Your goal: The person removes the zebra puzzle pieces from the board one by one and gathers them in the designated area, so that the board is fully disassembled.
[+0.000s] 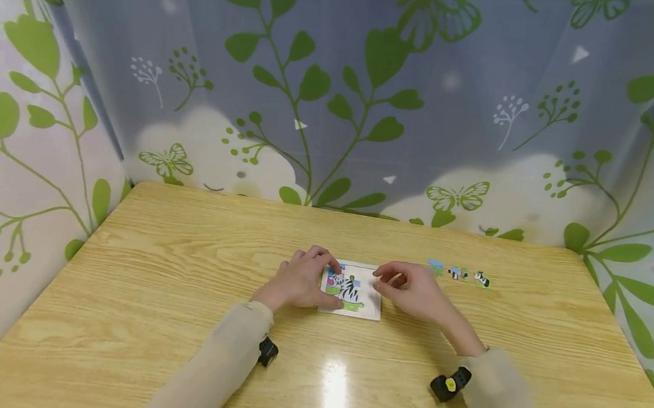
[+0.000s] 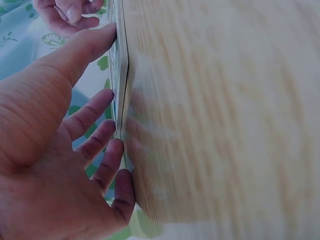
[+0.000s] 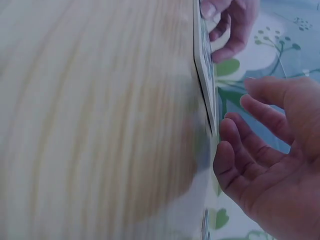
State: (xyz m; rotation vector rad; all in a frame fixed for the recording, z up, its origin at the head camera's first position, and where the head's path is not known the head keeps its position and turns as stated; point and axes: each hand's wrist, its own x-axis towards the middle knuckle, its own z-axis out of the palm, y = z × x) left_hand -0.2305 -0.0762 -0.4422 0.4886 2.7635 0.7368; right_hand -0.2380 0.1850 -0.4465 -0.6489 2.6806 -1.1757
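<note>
- From the head view we see the whole zebra puzzle in its white tray (image 1: 373, 305), lying on the bench between the left hand (image 1: 297, 278) and the right hand (image 1: 414, 291).
- The left wrist view gives us what the head view flattens: the tray's thin side, lying level on the bench, with the left thumb (image 2: 102, 37) against its near edge.
- The left hand is spread across the tray's left part, steadying it with thumb and fingertips.
- In the right wrist view we find a gap between thumb and loosely bent fingers; the right hand is free, just beside the tray's right side.
- Under everything we see a pale wood-grained bench (image 1: 206, 251), with a bright streak of reflected light near us.
- A curtain (image 1: 469, 126) with green leaves and butterflies hangs at the far side, and similar cloth stands left and right.
- Inside the tray, we make out striped zebra pieces (image 1: 350, 291) with green and pink patches; white base shows toward the right.
- Outside it, right and slightly far, small loose pieces (image 1: 482, 279) lie in a row on the bench; their pictures are too small for us to read fully.
</note>
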